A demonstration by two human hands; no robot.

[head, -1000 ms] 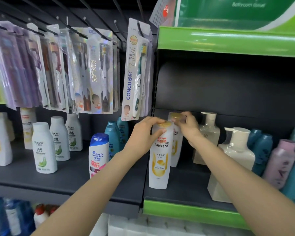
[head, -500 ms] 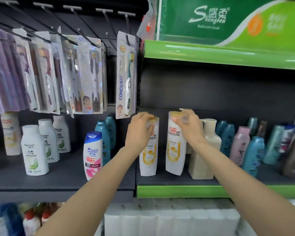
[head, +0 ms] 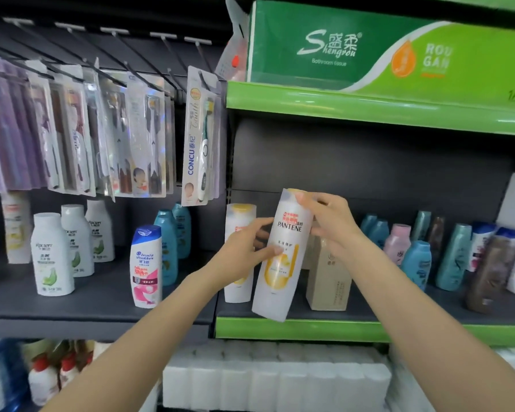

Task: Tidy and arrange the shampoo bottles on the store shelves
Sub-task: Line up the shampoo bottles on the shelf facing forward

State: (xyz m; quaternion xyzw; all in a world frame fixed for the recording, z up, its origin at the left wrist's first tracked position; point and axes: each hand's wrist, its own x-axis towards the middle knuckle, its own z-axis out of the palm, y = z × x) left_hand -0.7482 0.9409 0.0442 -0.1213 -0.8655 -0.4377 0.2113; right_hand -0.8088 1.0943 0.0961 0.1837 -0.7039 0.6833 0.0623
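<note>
A white Pantene shampoo bottle (head: pixel 283 257) with a yellow cap hangs tilted in front of the green-edged shelf (head: pixel 304 328), its base off the shelf. My right hand (head: pixel 330 224) grips its upper part near the cap. My left hand (head: pixel 244 251) holds its left side, thumb across the label. A second Pantene bottle (head: pixel 240 215) stands upright on the shelf just behind my left hand, partly hidden by it.
A beige box-shaped bottle (head: pixel 327 281) stands right of the held bottle, then pink, teal and brown bottles (head: pixel 416 263). On the grey left shelf (head: pixel 72 310) stand a Head & Shoulders bottle (head: pixel 146 266) and white Rocien bottles (head: pixel 52 254). Toothbrush packs (head: pixel 199 138) hang above.
My right hand has lifted the right Pantene bottle off the shelf and tilted it. My left hand let go of the left bottle's cap and moved onto the lifted bottle.
</note>
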